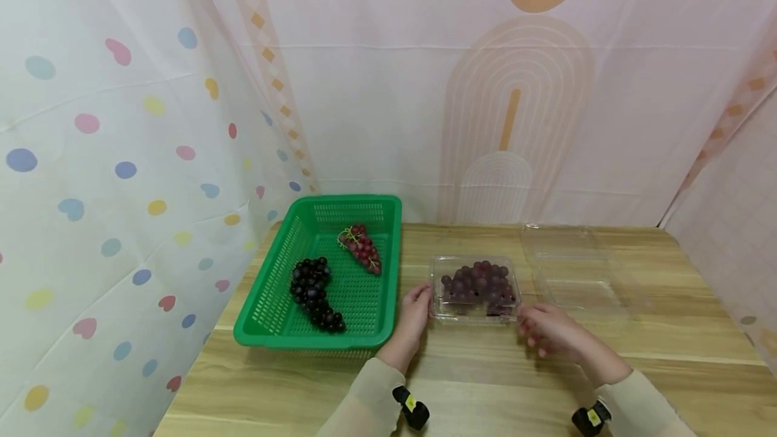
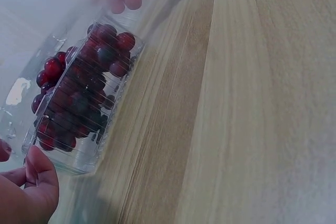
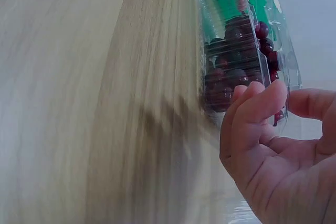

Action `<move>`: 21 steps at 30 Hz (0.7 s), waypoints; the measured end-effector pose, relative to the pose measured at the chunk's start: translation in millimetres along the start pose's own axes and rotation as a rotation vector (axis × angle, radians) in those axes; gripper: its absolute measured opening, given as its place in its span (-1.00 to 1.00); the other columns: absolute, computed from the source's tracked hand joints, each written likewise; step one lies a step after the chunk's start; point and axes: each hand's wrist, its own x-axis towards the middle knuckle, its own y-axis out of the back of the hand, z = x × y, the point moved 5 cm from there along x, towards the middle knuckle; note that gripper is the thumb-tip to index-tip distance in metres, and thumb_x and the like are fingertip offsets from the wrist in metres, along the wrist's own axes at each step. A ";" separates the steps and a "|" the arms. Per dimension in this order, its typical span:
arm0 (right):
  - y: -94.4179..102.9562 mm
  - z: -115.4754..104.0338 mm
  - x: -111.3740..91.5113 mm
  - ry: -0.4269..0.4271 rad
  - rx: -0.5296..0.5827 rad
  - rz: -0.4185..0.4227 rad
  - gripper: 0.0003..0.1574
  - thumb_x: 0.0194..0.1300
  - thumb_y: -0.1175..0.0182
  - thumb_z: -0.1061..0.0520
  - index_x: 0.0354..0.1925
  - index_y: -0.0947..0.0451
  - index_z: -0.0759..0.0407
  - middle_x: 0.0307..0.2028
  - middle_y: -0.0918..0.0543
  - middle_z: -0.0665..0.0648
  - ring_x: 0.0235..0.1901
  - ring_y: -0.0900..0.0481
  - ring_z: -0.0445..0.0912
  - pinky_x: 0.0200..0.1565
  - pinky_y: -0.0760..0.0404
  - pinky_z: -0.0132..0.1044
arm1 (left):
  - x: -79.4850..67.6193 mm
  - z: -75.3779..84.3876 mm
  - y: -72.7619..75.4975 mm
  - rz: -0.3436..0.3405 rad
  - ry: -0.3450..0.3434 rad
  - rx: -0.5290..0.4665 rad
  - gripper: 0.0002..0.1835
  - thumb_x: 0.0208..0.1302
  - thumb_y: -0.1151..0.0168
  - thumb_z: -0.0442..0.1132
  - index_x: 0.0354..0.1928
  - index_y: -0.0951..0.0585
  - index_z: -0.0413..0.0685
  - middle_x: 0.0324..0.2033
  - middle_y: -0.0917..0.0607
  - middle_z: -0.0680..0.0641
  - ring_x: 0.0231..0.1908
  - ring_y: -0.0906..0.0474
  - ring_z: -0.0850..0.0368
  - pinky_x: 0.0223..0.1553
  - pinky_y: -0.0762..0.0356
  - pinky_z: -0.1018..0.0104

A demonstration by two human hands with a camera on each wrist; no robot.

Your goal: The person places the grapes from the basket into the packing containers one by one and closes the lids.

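A transparent plastic box [image 1: 449, 315] holding a bunch of dark red grapes [image 1: 479, 280] sits on the table, its lid lying over the fruit. At the box's left side is my left hand [image 1: 415, 315]; thumb and fingers pinch the rim at that corner, as the left wrist view shows. My right hand [image 1: 552, 330] is by the near right corner with fingers loosely bent and thumb extended near the rim [image 3: 257, 30]. Its fingers look blurred in the left wrist view. Whether its fingertips touch the box is hard to tell.
Left of the box stands a green basket [image 1: 394, 248] with a black grape bunch [image 1: 312, 292] and a smaller red bunch [image 1: 362, 248]. At the right, another transparent box [image 1: 579, 288] lies with its lid raised. A patterned curtain [image 1: 376, 86] hangs behind the wooden table [image 1: 485, 376].
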 end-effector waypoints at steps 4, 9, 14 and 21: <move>-0.7 1.3 2.9 0.024 0.026 -0.035 -0.61 0.44 0.11 0.05 -0.20 -0.44 0.39 -0.45 -0.53 0.02 -0.53 -0.44 -0.20 -0.57 -0.45 -0.39 | 0.0 0.5 -0.6 -0.008 -0.020 -0.006 -0.63 0.32 0.08 -0.46 0.07 -0.40 -0.67 -0.27 -0.54 -0.37 -0.54 -0.32 0.28 -0.49 -0.35 0.50; -0.9 2.7 4.5 0.037 0.057 -0.059 -0.65 0.44 0.11 0.08 -0.20 -0.44 0.36 -0.44 -0.53 0.00 -0.49 -0.45 -0.20 -0.54 -0.47 -0.38 | -0.2 -0.4 -1.0 -0.017 -0.020 0.010 -0.62 0.34 0.09 -0.46 0.09 -0.38 -0.66 -0.23 -0.53 -0.37 -0.47 -0.35 0.25 -0.46 -0.38 0.50; -1.4 4.1 6.3 0.048 0.116 -0.078 -0.70 0.43 0.11 0.10 -0.23 -0.46 0.30 -0.44 -0.53 -0.02 -0.49 -0.45 -0.22 -0.51 -0.48 -0.39 | 7.4 -11.0 -1.6 -0.020 -0.002 0.025 -0.63 0.37 0.11 -0.46 0.11 -0.39 -0.64 -0.15 -0.51 -0.43 -0.43 -0.35 0.20 -0.44 -0.39 0.48; -3.0 6.1 8.2 0.044 0.178 -0.026 -0.75 0.40 0.07 0.14 -0.24 -0.48 0.27 -0.46 -0.54 -0.03 -0.49 -0.44 -0.24 -0.48 -0.50 -0.41 | 24.7 -34.3 -1.3 0.005 -0.052 0.081 -0.65 0.39 0.07 -0.41 0.08 -0.43 -0.58 -0.16 -0.54 -0.36 -0.40 -0.38 0.19 -0.45 -0.39 0.49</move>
